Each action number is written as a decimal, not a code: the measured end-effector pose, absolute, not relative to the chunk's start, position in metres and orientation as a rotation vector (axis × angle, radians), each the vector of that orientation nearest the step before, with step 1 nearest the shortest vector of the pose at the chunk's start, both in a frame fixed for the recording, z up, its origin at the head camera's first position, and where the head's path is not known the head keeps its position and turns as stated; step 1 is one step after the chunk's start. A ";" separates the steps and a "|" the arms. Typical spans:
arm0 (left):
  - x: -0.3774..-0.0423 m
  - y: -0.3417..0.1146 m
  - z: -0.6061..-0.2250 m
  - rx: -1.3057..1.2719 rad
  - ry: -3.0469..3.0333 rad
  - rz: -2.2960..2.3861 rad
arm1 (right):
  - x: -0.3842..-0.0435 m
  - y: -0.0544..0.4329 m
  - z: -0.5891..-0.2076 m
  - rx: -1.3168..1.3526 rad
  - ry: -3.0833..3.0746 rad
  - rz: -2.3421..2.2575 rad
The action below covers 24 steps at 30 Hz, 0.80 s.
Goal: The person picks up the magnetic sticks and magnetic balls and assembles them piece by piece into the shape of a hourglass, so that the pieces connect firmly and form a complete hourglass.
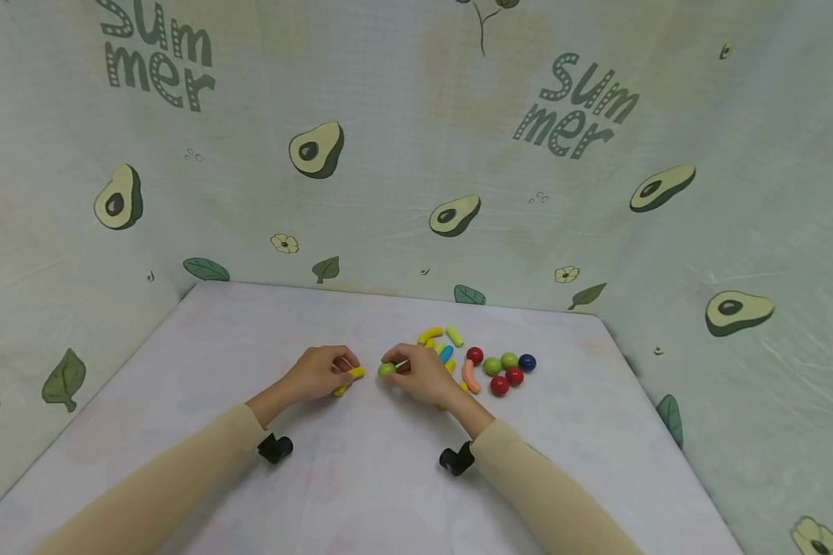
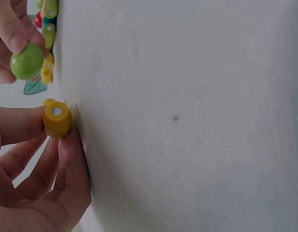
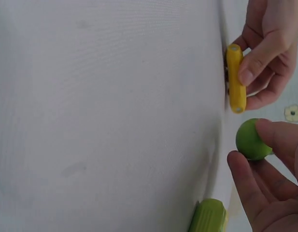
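Note:
My left hand (image 1: 319, 374) pinches a short yellow toy rod (image 1: 356, 372) between thumb and fingers, low over the table, left of the middle. In the right wrist view the rod (image 3: 235, 79) has a small silvery spot at each end; one end (image 2: 57, 120) faces the left wrist camera. Thumb and fingertips of my right hand (image 1: 422, 374) hold a glossy green ball (image 1: 386, 369). A small gap separates the ball (image 3: 251, 139) from the yellow rod. My right hand partly hides the loose pieces behind it.
Behind and right of my right hand lie a curved yellow rod (image 1: 430, 334), a light green rod (image 1: 454, 336), a blue rod (image 1: 446, 354) and a curved salmon rod (image 1: 470, 377). Farther right are red balls (image 1: 500, 385), green balls (image 1: 492, 366) and a dark blue ball (image 1: 527, 362). Printed cloth (image 1: 389, 254) hangs behind.

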<state>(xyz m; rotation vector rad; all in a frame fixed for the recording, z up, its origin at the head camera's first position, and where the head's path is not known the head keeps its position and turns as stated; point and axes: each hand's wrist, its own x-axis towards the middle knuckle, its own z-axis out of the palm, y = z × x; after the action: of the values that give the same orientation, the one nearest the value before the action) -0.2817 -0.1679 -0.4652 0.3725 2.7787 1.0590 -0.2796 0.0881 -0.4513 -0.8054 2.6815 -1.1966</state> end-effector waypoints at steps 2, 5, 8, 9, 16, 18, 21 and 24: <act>-0.281 -0.167 -0.464 0.390 2.774 1.066 | -0.280 0.086 -0.453 -0.798 2.684 -1.190; -0.280 -0.165 -0.463 0.400 2.766 1.080 | -0.280 0.083 -0.453 -0.777 2.688 -1.187; -0.279 -0.165 -0.463 0.396 2.767 1.081 | -0.280 0.080 -0.454 -0.772 2.680 -1.186; -0.279 -0.165 -0.463 0.398 2.771 1.076 | -0.281 0.079 -0.455 -0.776 2.674 -1.189; -0.281 -0.169 -0.465 0.381 2.780 1.067 | -0.281 0.073 -0.457 -0.778 2.658 -1.173; -0.281 -0.170 -0.466 0.390 2.780 1.071 | -0.281 0.072 -0.458 -0.771 2.662 -1.172; -0.281 -0.170 -0.466 0.398 2.780 1.077 | -0.282 0.071 -0.459 -0.757 2.671 -1.174; -0.281 -0.169 -0.467 0.407 2.779 1.077 | -0.283 0.070 -0.460 -0.740 2.682 -1.170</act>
<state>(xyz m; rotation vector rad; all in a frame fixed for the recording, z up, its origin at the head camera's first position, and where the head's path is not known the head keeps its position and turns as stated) -0.2811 -0.1692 -0.4666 0.4075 2.7789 1.0774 -0.2834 0.0704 -0.4596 -0.7397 2.6824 -1.1700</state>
